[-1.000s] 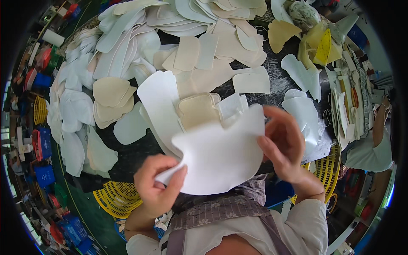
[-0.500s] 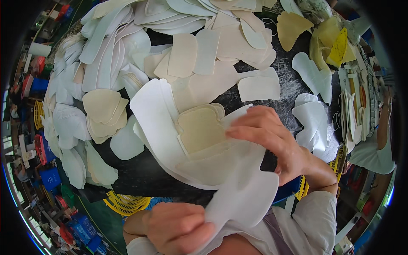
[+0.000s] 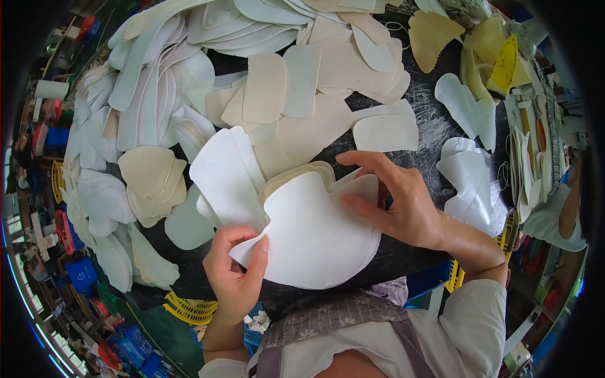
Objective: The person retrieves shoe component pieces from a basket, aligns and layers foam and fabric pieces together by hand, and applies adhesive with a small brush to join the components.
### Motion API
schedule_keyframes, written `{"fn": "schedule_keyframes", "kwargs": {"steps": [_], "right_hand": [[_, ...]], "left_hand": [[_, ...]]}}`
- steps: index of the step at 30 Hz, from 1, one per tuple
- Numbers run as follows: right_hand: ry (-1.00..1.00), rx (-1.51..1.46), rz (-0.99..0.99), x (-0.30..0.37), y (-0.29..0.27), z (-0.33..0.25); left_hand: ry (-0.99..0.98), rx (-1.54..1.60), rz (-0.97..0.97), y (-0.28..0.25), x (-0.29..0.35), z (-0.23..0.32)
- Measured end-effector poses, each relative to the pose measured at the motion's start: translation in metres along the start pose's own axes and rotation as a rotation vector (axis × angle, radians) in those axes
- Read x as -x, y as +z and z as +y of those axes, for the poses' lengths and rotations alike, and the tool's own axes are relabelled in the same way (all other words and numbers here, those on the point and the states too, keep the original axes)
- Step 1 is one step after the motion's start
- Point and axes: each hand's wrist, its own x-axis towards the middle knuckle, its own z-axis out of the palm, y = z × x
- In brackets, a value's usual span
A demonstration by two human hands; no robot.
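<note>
A white cut-out piece of sheet material [image 3: 315,239], wide with a notched upper edge, lies over a stack of similar white pieces [image 3: 227,164]. My left hand [image 3: 236,271] pinches its left corner between thumb and fingers. At its right end, my right hand [image 3: 403,205] has thumb and forefinger spread apart, the thumb tip against the sheet; the other fingers are partly hidden. Cream pieces [image 3: 324,170] show just behind the white piece's upper edge, mostly covered by it.
Heaps of white and cream cut pieces [image 3: 151,94] fill the far and left parts of the black table [image 3: 428,104]. A small cream stack [image 3: 151,183] lies to the left. Shiny white pieces [image 3: 466,183] and a yellow serrated piece [image 3: 504,66] are at right. Yellow baskets [image 3: 189,309] stand below.
The white piece has swung from near my body up onto the stack, covering the cream piece. My left hand rose with it, and my right hand's fingers spread.
</note>
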Motion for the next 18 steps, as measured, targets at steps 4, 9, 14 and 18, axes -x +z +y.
{"fn": "schedule_keyframes", "kwargs": {"steps": [4, 9, 14, 18], "right_hand": [[0.028, 0.029, -0.032, -0.004, 0.000, -0.001], [-0.040, 0.048, -0.017, -0.003, 0.004, 0.004], [-0.244, 0.541, 0.142, -0.011, -0.011, -0.004], [-0.578, 0.329, -0.085, 0.001, 0.008, -0.027]], "left_hand": [[0.017, -0.034, -0.001, 0.001, -0.005, -0.007], [-0.053, 0.030, 0.002, 0.003, -0.010, -0.006], [-0.089, 0.007, -0.034, -0.001, -0.009, -0.008], [-0.090, 0.023, -0.101, -0.003, -0.009, -0.007]]}}
